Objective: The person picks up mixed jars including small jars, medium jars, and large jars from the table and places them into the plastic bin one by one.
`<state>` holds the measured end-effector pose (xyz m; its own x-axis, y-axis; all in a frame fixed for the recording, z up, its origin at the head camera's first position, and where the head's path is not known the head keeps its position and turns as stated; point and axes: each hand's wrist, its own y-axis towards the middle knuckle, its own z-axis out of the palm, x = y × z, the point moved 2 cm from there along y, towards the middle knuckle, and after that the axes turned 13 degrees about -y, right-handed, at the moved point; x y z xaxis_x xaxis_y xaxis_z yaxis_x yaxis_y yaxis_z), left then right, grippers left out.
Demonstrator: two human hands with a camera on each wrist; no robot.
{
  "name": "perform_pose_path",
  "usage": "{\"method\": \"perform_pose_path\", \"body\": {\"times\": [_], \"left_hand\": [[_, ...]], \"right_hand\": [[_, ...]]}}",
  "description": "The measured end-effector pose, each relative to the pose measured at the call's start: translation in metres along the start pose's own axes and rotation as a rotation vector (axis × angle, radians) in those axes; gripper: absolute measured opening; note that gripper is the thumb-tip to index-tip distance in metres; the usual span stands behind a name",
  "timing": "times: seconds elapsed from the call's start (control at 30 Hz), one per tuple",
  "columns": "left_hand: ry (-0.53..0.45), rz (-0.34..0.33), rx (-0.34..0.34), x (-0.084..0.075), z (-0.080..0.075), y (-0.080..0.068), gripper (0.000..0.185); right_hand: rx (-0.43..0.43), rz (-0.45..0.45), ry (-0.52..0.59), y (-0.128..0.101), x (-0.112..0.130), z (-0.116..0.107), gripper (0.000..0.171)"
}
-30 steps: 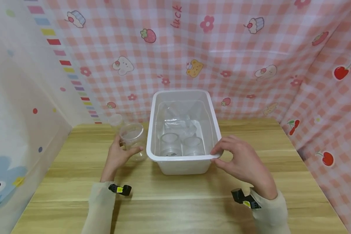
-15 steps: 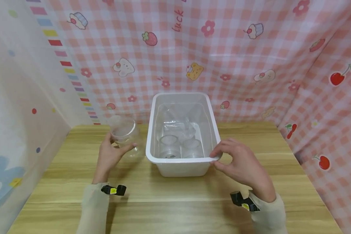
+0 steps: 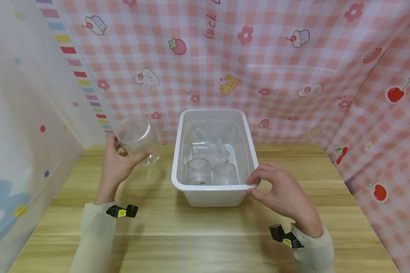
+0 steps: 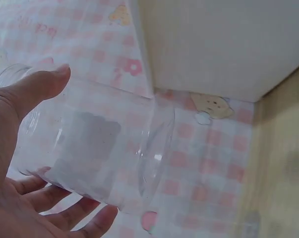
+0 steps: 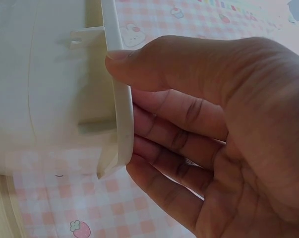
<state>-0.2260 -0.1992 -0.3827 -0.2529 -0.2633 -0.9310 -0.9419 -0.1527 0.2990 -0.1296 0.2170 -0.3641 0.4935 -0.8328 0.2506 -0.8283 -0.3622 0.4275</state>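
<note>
Two hands grasp smooth plastic: left hand wraps a clear round jar, right hand pinches the white rectangular bin rim.

I see a staged home-style tabletop booth: a light wooden laminate table enclosed by a pink gingham cartoon-print fabric backdrop and a white dotted plastic side curtain.

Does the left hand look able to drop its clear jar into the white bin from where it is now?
Probably yes. The left hand holds the clear jar in the air beside the white bin, whose top is open. Two jars stand at its near end; the far end looks less crowded.
</note>
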Motion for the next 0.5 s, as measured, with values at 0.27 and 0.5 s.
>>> {"method": "perform_pose_path", "body": {"times": [0.27,0.5], "left_hand": [[0.023,0.087,0.002,-0.031,0.002,0.007,0.095],[0.019,0.135,0.055,-0.05,0.008,0.01,0.094]], "right_hand": [[0.006,0.006,-0.003,0.0,0.001,-0.001,0.022],[0.009,0.012,-0.007,0.0,0.001,0.0,0.021]]}}
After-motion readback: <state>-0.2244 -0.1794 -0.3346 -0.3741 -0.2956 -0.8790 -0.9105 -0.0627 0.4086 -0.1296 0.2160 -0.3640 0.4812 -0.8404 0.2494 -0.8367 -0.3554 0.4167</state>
